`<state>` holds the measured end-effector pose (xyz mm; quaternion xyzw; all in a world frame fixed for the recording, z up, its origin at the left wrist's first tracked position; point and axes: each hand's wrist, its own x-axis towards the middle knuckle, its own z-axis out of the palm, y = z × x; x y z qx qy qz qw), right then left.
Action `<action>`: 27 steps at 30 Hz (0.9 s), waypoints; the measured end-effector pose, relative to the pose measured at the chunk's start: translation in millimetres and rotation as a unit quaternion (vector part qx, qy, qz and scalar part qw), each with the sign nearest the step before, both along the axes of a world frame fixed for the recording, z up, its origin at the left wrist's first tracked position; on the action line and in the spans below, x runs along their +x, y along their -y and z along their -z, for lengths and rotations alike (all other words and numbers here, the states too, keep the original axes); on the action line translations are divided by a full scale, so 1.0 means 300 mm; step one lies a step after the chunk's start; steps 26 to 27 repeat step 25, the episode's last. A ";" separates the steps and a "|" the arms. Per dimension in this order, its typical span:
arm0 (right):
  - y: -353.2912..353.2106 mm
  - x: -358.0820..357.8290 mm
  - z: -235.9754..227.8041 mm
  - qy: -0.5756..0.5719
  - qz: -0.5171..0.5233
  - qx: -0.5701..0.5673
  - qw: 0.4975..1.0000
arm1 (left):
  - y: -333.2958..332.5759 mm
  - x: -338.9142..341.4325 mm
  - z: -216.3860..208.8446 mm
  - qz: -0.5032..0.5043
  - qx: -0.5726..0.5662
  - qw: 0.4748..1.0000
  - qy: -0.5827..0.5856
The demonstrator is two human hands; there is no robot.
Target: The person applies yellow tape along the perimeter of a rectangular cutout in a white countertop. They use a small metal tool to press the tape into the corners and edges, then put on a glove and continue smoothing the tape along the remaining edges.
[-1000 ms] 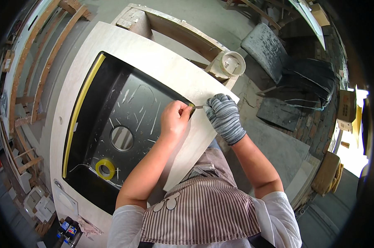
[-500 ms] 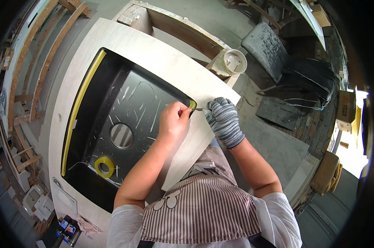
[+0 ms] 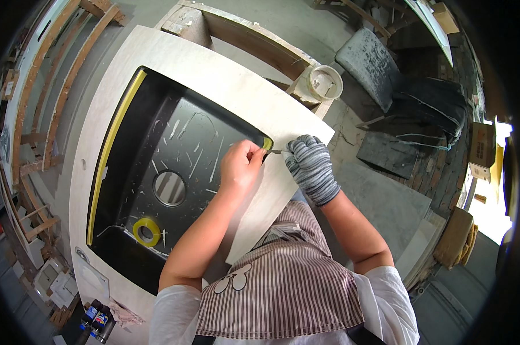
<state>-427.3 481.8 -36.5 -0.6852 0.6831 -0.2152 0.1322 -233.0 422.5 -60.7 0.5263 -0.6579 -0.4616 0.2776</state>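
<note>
We pinch the end of the yellow tape strip (image 3: pixel 267 142) between the fingertips of our bare left hand (image 3: pixel 241 165), right at the near right corner of the black sink (image 3: pixel 179 172) set into the pale stone countertop (image 3: pixel 214 69). Our gloved right hand (image 3: pixel 311 168) is closed around a small blade (image 3: pixel 276 152) whose tip points left, just beside that same corner and touching or nearly touching the tape. Inside the sink basin lie a roll of yellow tape (image 3: pixel 146 232), near its left end beside the round drain hole (image 3: pixel 169 188), and many thin pale scraps scattered over the bottom. More yellow tape (image 3: pixel 111 150) lines the far left rim of the sink. Beyond the countertop's right edge stands a white bucket (image 3: pixel 325 82); we cannot tell its contents.
</note>
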 end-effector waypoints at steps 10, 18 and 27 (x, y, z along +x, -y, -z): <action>-0.012 0.012 -0.009 0.004 0.000 0.015 1.000 | -0.004 0.022 0.003 0.023 -0.015 1.000 -0.013; -0.038 0.049 -0.015 0.002 -0.005 0.026 1.000 | -0.029 0.058 -0.022 0.026 -0.010 0.999 -0.018; -0.052 0.064 -0.038 -0.006 -0.023 0.020 1.000 | -0.057 0.125 -0.025 0.076 -0.075 0.994 0.013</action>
